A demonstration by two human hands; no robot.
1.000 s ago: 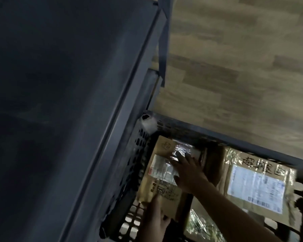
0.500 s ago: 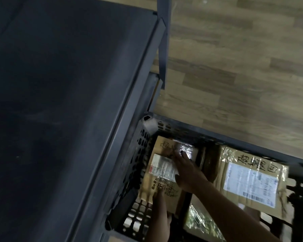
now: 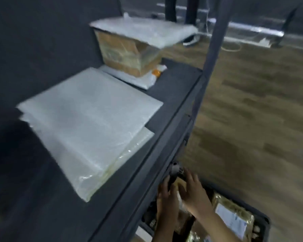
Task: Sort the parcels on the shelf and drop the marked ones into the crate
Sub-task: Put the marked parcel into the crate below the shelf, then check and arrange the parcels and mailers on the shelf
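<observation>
While the brown parcel point(image 3: 180, 186) sits in the crate point(image 3: 264, 222) corner, left hand point(image 3: 165, 195) grips its edge and right hand point(image 3: 194, 193) lies spread flat on top (blurry). Seat it flat, release cleanly, then check the shelf point(image 3: 164, 130).

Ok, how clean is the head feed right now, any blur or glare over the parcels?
Head view: dim and motion-smeared throughout, so the flat white plastic-wrapped parcel on the dark grey metal shelf has soft edges. Head view, bottom: tape glare on the brown labelled parcel in the black plastic crate, label unreadable; left hand and right hand blurred.
</observation>
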